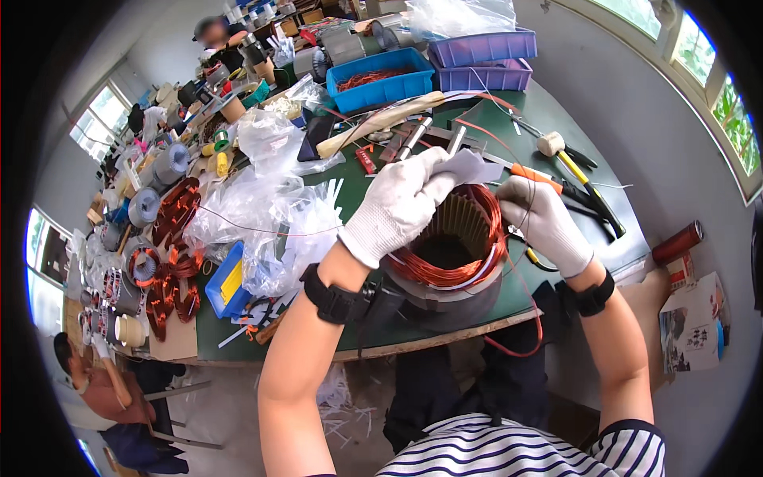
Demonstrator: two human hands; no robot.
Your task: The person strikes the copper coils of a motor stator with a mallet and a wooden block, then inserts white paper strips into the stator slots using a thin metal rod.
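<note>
A motor stator (465,300) stands upright on the near edge of the bench, right in front of me. Copper windings (435,274) ring its top, and slots line the inside of its bore. My left hand (397,199), in a white knitted glove, is closed on a pale sheet of insulating paper (470,168) above the far rim of the windings. At the right side of the coil ring, my gloved right hand (547,222) has its fingers curled together; what they pinch is too small to make out. A reddish lead wire (540,318) loops down beside the stator.
Right of the stator lie a mallet (568,159) and an orange-handled tool (534,176). Behind are a blue bin (380,79) and purple bins (485,60). Plastic bags (238,215), copper coils (171,278) and a small blue tray (229,282) crowd the left. A co-worker (111,381) sits there.
</note>
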